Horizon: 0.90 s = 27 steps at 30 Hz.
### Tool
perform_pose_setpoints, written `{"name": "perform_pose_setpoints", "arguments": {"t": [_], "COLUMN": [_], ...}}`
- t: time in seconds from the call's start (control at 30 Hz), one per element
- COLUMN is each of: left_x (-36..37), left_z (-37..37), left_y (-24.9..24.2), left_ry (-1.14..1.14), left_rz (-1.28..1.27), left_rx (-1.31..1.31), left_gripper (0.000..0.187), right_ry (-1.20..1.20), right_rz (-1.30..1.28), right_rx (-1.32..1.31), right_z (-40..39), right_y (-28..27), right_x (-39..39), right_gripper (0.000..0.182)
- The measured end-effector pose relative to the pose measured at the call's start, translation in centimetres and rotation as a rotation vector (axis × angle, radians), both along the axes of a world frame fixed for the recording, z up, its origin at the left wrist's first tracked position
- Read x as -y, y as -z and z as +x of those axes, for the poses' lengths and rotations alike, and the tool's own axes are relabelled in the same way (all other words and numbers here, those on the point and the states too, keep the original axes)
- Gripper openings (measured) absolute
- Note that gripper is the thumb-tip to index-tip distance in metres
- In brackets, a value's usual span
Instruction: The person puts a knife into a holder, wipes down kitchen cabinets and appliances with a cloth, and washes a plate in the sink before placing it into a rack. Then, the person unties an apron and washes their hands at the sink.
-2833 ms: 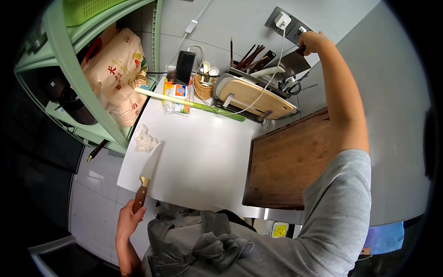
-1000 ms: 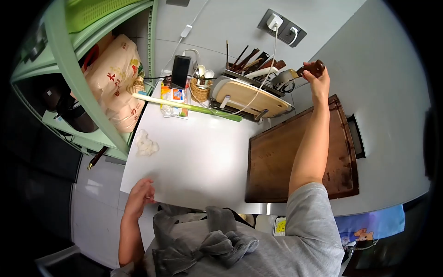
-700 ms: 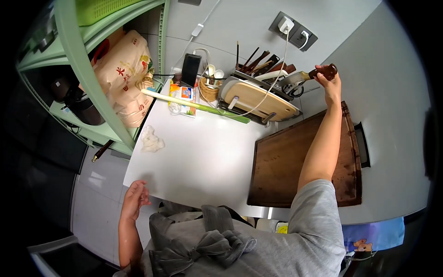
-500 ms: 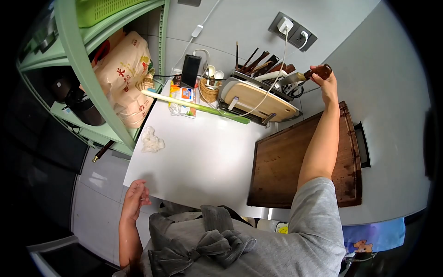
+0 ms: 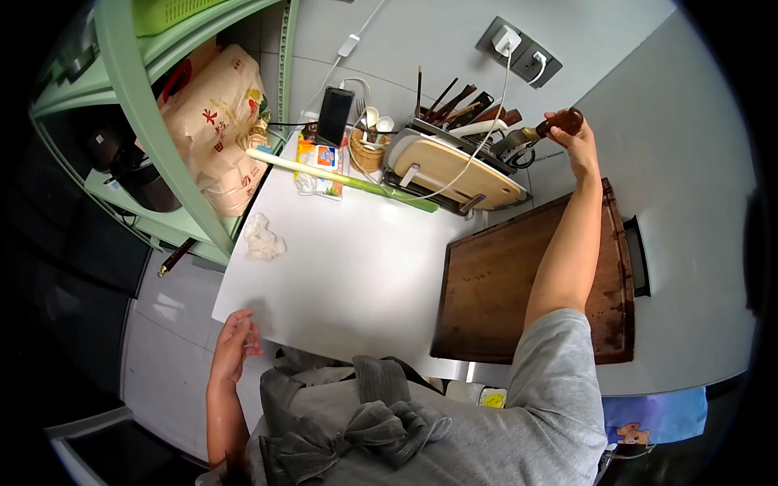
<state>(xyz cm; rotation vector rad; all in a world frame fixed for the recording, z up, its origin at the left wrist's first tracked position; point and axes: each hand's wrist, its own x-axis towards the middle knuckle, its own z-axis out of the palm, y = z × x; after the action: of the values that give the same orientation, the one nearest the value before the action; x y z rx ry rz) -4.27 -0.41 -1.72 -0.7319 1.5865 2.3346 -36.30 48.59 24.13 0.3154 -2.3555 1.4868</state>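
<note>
Right hand [image 5: 577,144]: raised at the far end of the counter, fingers closed around the dark wooden handle of a knife [image 5: 545,130].
Knife: its handle sits inside the right fingers, and its blade runs away from them, down into the rack [image 5: 454,166]; most of the blade is hidden there.
Rack: just beyond the right fingertips, against the wall, holding a pale cutting board [image 5: 454,168], chopsticks and other dark handles.
Left hand [image 5: 233,348]: empty, fingers loosely spread, resting at the near left corner of the white mat [image 5: 348,267].
White mat: spreads out from the left fingertips toward the wall.
Crumpled paper [image 5: 262,240]: on the mat, a little beyond the left fingers.
Leek [image 5: 340,180]: lies across the far edge of the mat, well apart from both hands.
Wooden board [image 5: 519,283]: beneath the right forearm, below the right fingers, just beside the mat.
Cable [image 5: 486,121]: hangs from the wall socket, across the rack, near the right fingers.
</note>
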Motion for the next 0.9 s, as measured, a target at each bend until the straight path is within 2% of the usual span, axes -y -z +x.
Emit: {"name": "perform_pose_setpoints", "arguments": {"t": [0.03, 0.1, 0.23, 0.4, 0.47, 0.5, 0.6, 0.63, 0.7, 0.73, 0.8, 0.83, 0.9], "left_x": [0.0, 0.0, -0.1, -0.2, -0.1, 0.0, 0.4, 0.5, 0.7, 0.8, 1.2, 1.5, 1.8], "left_z": [0.0, -0.1, -0.1, 0.2, 0.4, 0.6, 0.8, 0.7, 0.6, 0.3, -0.3, -0.7, -1.6], "left_y": [0.0, 0.1, 0.6, 0.6, 0.4, 0.4, 0.8, 0.9, 0.7, 0.6, 0.8, 0.8, 0.4], "left_ry": [0.001, 0.004, 0.019, 0.021, 0.022, 0.02, 0.023, 0.041, 0.058, 0.079, 0.121, 0.148, 0.201], "left_rz": [-0.008, -0.005, 0.002, 0.003, -0.005, -0.002, 0.0, 0.0, -0.003, -0.001, -0.02, -0.012, -0.018], "left_rx": [0.005, 0.008, 0.017, 0.019, 0.025, 0.021, 0.022, 0.015, 0.036, 0.04, 0.039, 0.019, 0.012], "left_gripper": [0.028, 0.028, 0.03, 0.03, 0.03, 0.029, 0.029, 0.029, 0.028, 0.026, 0.025, 0.025, 0.024], "right_ry": [-0.001, -0.034, 0.08, 0.163, 0.209, 0.156, 0.352, 0.347, 0.546, 0.553, 0.449, 0.383, 0.266], "right_rz": [0.002, -0.044, -0.143, -0.063, -0.006, -0.027, 0.009, 0.007, 0.226, 0.223, -0.13, -0.202, 0.004], "right_rx": [0.0, 0.216, 0.228, 0.261, 0.18, 0.119, -0.059, -0.047, -0.473, -0.455, -0.536, -0.521, -0.531], "right_z": [-0.7, -2.2, -3.9, -5.8, -6.3, -7.4, -6.3, -6.4, -5.8, -4.0, 1.8, 3.6, 8.1], "right_y": [0.2, 0.8, 4.5, 8.6, 9.0, 9.4, 7.8, 7.7, 8.0, 7.6, 7.2, 8.5, 12.4], "right_x": [-0.4, -1.3, 0.6, 1.8, 1.7, 0.7, 2.0, 1.8, 1.7, 3.3, 8.9, 10.1, 12.6], "right_gripper": [0.027, 0.027, 0.022, 0.026, 0.027, 0.03, 0.028, 0.028, 0.019, 0.019, 0.012, 0.01, 0.004]}}
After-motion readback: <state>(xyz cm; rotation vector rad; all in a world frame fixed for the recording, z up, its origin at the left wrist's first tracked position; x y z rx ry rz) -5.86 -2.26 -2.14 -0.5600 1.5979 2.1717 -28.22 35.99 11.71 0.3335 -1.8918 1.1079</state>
